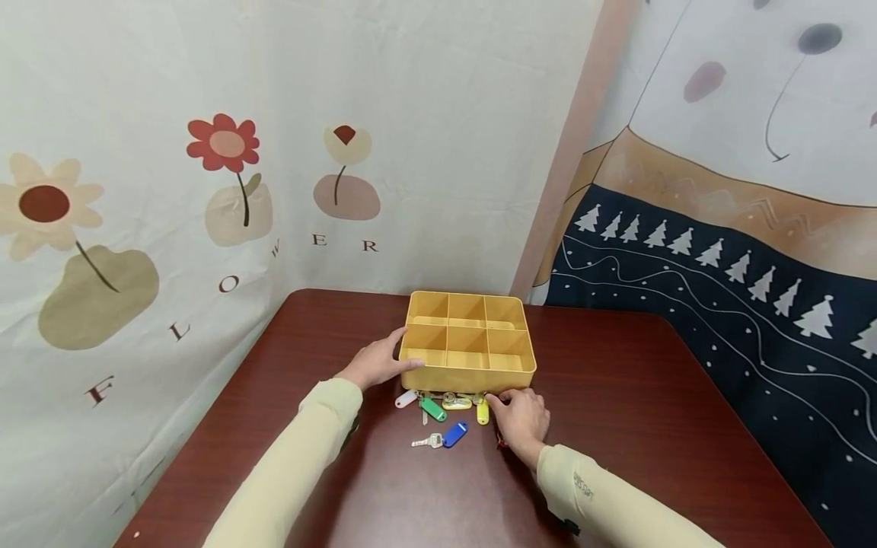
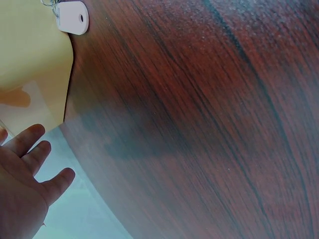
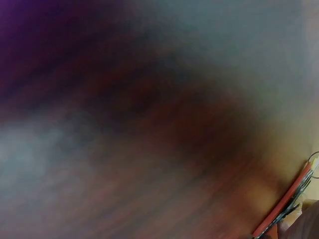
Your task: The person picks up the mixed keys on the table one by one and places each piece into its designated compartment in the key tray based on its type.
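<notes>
One yellow box (image 1: pixel 473 378), left fingers (image 2: pixel 59 185) spread at its side, right fingers' (image 1: pixel 537 399) grip unclear, red strip (image 3: pixel 283 201) cut off.

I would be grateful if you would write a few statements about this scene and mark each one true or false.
1. The yellow storage box has six compartments. True.
2. The left hand is at the left side of the yellow storage box. True.
3. The blue key tag lies nearer the wearer than the green key tag. True.
4. The blue key tag lies inside a compartment. False: it lies on the table, in front of the box.
5. The green key tag is the leftmost tag. False: the white key tag lies further left.
6. Both hands are behind the box. False: the right hand is in front of it.
</notes>
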Demonstrator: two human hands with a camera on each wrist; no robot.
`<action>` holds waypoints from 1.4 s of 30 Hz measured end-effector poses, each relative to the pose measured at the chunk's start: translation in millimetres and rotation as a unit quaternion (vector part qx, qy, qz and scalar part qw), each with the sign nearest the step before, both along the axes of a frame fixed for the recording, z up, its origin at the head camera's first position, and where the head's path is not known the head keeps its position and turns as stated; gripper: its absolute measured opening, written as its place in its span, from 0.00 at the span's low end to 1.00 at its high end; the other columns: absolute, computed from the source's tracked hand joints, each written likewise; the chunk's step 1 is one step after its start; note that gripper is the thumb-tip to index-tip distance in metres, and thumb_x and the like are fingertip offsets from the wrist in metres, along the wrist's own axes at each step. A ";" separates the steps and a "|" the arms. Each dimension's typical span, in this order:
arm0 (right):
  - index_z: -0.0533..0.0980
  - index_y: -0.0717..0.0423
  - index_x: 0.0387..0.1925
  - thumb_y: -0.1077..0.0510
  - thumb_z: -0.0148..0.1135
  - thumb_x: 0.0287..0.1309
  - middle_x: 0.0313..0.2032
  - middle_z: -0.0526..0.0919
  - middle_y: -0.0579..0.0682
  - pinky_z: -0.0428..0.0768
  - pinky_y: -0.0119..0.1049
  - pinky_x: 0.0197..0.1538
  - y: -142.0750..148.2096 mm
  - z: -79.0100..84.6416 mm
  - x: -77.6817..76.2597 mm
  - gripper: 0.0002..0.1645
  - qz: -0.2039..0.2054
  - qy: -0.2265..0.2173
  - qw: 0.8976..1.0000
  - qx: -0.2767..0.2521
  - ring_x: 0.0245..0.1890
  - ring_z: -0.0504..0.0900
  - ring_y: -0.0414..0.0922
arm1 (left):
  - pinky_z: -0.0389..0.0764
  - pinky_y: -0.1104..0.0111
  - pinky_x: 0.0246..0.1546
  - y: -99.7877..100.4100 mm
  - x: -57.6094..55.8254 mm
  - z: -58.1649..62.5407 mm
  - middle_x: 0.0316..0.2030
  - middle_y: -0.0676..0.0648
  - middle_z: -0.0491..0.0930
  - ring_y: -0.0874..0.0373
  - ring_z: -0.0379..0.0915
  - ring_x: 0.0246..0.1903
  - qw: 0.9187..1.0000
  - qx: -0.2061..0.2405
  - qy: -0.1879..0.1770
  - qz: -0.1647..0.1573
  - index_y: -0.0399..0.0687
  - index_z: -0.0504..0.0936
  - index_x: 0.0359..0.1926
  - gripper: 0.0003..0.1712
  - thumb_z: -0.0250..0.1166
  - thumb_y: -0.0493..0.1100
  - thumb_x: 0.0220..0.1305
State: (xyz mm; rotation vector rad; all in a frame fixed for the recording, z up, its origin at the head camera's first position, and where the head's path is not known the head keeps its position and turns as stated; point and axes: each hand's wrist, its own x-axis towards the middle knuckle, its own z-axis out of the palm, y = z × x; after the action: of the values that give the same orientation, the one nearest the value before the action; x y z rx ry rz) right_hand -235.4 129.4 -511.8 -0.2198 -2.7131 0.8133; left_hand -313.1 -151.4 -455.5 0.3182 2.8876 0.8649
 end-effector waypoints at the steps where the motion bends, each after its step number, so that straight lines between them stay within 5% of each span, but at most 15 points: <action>1: 0.86 0.47 0.28 0.41 0.69 0.54 0.35 0.83 0.52 0.72 0.58 0.45 -0.1 -0.2 -0.6 0.15 -0.003 0.001 1.000 0.002 0.42 0.77 0.57 | 0.65 0.45 0.64 0.3 0.0 0.1 0.70 0.36 0.64 0.39 0.63 0.66 1.000 0.001 0.000 0.001 0.50 0.53 0.78 0.56 0.65 0.69 0.59; 15: 0.87 0.45 0.26 0.40 0.68 0.52 0.36 0.84 0.55 0.71 0.59 0.45 -2.1 -0.3 -6.5 0.15 -0.024 -0.016 0.999 0.018 0.43 0.77 0.59 | 0.65 0.46 0.64 -0.7 -0.7 -0.7 0.69 0.37 0.65 0.39 0.64 0.66 1.000 0.003 0.001 -0.001 0.50 0.53 0.78 0.57 0.65 0.71 0.58; 22: 0.87 0.46 0.29 0.48 0.66 0.52 0.36 0.85 0.52 0.72 0.57 0.44 3.9 -2.1 -3.0 0.09 0.004 -0.008 1.000 0.023 0.42 0.78 0.57 | 0.67 0.47 0.63 -1.6 -1.2 -2.7 0.68 0.36 0.67 0.39 0.66 0.64 1.000 -0.005 0.019 -0.015 0.47 0.54 0.77 0.56 0.65 0.71 0.59; 42: 0.86 0.48 0.33 0.46 0.75 0.49 0.43 0.80 0.53 0.70 0.58 0.50 20.4 -6.9 16.4 0.13 0.062 0.011 0.998 0.010 0.48 0.77 0.56 | 0.65 0.46 0.64 0.1 0.4 0.4 0.70 0.37 0.64 0.38 0.63 0.66 1.000 -0.007 -0.003 -0.005 0.50 0.52 0.78 0.55 0.65 0.68 0.60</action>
State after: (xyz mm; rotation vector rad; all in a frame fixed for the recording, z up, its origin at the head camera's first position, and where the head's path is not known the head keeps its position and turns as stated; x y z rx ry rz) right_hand -219.0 149.7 -518.7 -0.0371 -2.7352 0.8182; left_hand -312.7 -151.4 -455.1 0.3277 2.8836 0.8410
